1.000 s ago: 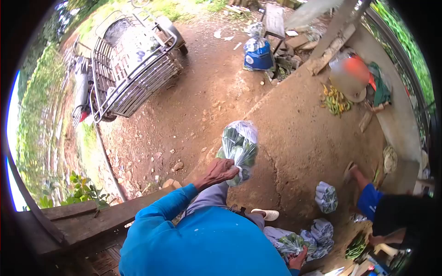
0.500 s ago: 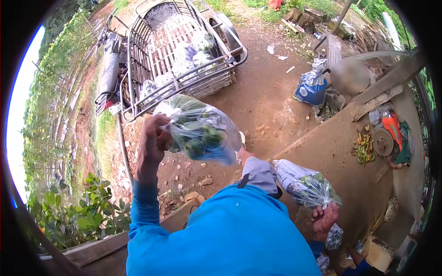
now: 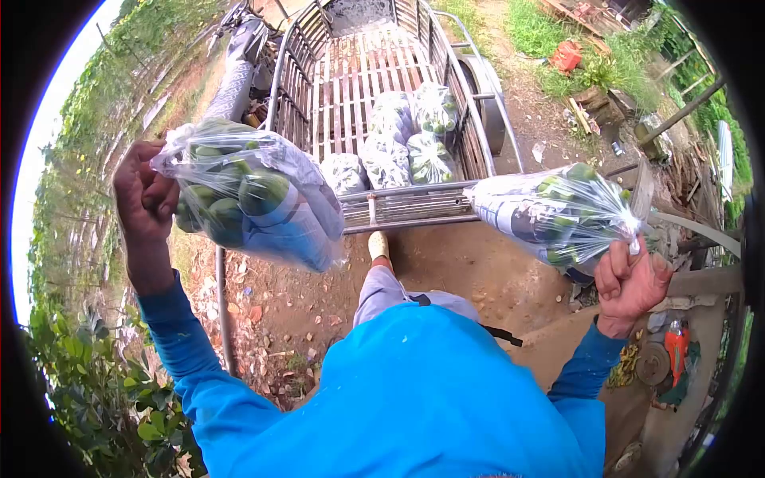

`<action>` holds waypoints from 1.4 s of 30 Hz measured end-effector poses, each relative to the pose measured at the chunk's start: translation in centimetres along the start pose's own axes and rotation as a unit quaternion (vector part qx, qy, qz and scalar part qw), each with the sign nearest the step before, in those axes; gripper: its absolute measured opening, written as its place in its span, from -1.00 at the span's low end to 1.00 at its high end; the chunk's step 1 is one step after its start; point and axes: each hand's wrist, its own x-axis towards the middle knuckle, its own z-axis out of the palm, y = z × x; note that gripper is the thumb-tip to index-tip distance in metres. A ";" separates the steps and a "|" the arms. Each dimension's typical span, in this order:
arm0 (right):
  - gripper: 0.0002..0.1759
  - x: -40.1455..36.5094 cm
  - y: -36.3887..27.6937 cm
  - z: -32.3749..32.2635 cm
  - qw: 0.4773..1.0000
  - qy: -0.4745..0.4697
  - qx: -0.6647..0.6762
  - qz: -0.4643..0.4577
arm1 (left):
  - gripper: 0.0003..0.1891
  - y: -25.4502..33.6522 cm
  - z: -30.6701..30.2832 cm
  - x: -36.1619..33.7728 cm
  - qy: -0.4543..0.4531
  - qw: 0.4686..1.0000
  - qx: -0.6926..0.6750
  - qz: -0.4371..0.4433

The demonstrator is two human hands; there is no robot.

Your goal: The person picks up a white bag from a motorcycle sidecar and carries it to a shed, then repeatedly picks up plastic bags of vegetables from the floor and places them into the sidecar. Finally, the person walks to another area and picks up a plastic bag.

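My left hand (image 3: 146, 191) grips the gathered neck of a clear plastic bag (image 3: 259, 191) with green produce and printed paper inside. It hangs at the left, before the near left corner of a slatted metal cart (image 3: 343, 95). At the right, my right hand (image 3: 629, 279) is closed on the knotted end of a second clear bag (image 3: 558, 211) with similar green contents. That bag's far end overlaps the cart's rear rail. Several filled bags (image 3: 388, 163) rest on the cart bed, toward its near right side.
A motorcycle seat (image 3: 231, 95) is beside the cart at the left. Leafy plants (image 3: 96, 398) stand at the lower left. An orange tool (image 3: 676, 350) and yellow-green fruit (image 3: 624, 366) lie at the right. A red object (image 3: 566, 57) sits on the grass.
The cart now appears closer and more central. Both hands, still gripping bags, are farther apart in view; my right hand and its bag have risen from low down to near the cart's rear rail.
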 end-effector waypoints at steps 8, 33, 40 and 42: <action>-0.20 27.3 3.0 7.1 0.994 -0.038 -0.078 0.074 | -0.42 -9.2 -10.0 15.7 0.038 0.996 0.054 -0.063; -0.43 64.9 52.7 -1.2 0.745 -0.112 -0.354 0.555 | -0.54 -53.6 -18.8 40.1 -0.068 0.863 0.344 -0.363; -0.31 64.1 58.8 -7.3 0.702 -0.063 -0.468 0.534 | -0.56 -61.6 -19.4 38.8 -0.179 0.877 0.342 -0.286; -0.11 63.1 58.6 -7.8 0.684 -0.107 -0.528 0.492 | -0.54 -62.1 -19.0 38.1 -0.151 0.863 0.359 -0.323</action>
